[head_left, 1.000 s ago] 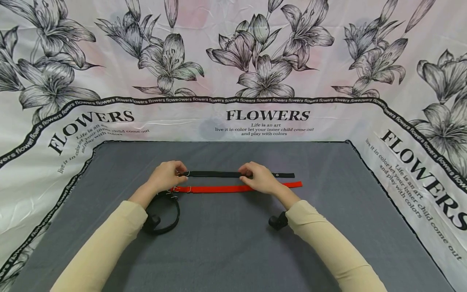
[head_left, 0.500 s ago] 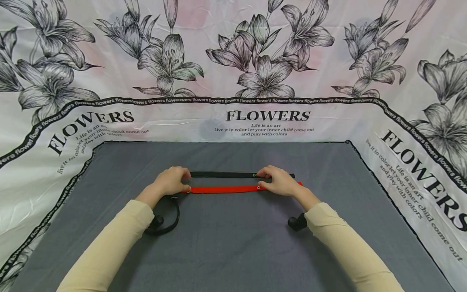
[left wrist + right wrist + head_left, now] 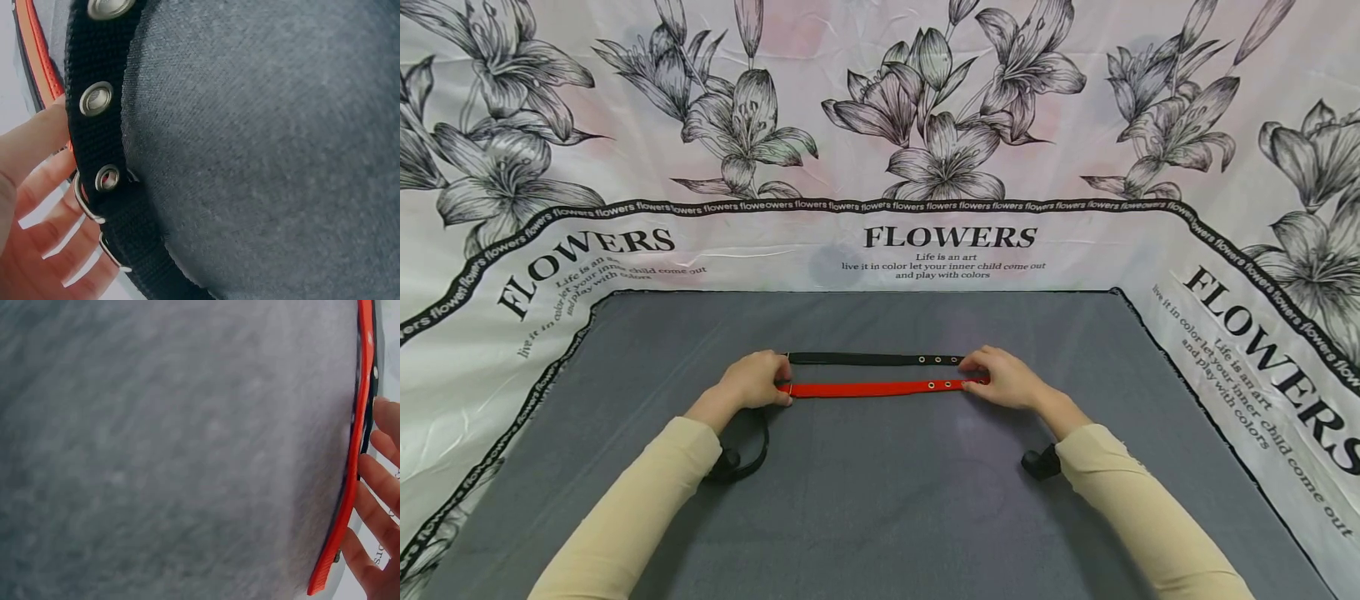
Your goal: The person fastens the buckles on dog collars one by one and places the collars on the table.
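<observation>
Rightward along both straps my right hand (image 3: 1006, 380) has slid, baring eyelets. Red strap (image 3: 880, 388) and black strap (image 3: 865, 359) lie parallel mid-mat (image 3: 880, 517). Left hand (image 3: 754, 380) pins the buckle ends, fingers curled; right fingers (image 3: 379, 506) are straight, pressing the tips. Step: smoothing. Next probably calls for an even release.

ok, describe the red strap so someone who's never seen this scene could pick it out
Start at the grey cloth framed by the flower-print backdrop. Near its middle two straight straps lie side by side between the left hand and the right hand. The red strap is the nearer one, bright red webbing with metal eyelets by the right hand; its neighbour, the black strap, lies just behind it.
</observation>
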Demonstrator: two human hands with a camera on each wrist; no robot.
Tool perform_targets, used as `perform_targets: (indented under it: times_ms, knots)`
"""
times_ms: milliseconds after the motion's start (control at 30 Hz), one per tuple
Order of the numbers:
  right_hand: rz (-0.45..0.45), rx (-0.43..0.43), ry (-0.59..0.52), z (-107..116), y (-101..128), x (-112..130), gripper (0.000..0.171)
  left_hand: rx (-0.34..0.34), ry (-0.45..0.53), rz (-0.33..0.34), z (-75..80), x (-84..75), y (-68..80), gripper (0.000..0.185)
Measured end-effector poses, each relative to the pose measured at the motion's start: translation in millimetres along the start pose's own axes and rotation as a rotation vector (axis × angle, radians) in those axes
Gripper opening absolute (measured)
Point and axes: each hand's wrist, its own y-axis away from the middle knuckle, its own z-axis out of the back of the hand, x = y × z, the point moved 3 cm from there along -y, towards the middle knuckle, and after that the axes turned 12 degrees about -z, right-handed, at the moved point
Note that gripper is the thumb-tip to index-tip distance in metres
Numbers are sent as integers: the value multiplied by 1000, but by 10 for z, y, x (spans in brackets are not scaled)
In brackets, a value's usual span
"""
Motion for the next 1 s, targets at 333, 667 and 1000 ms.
perform_targets:
  times_ms: [333, 667, 1000]
  knots:
    - [9, -7, 65, -9, 24, -58, 23, 3, 8, 38, -10, -37, -1, 23]
    - [9, -2, 76, -31, 9, -55, 17, 4, -6, 32, -15, -38, 13, 16]
    - [2, -1, 88, -25, 26, -28, 15, 54, 14, 41, 7, -21, 12, 17]
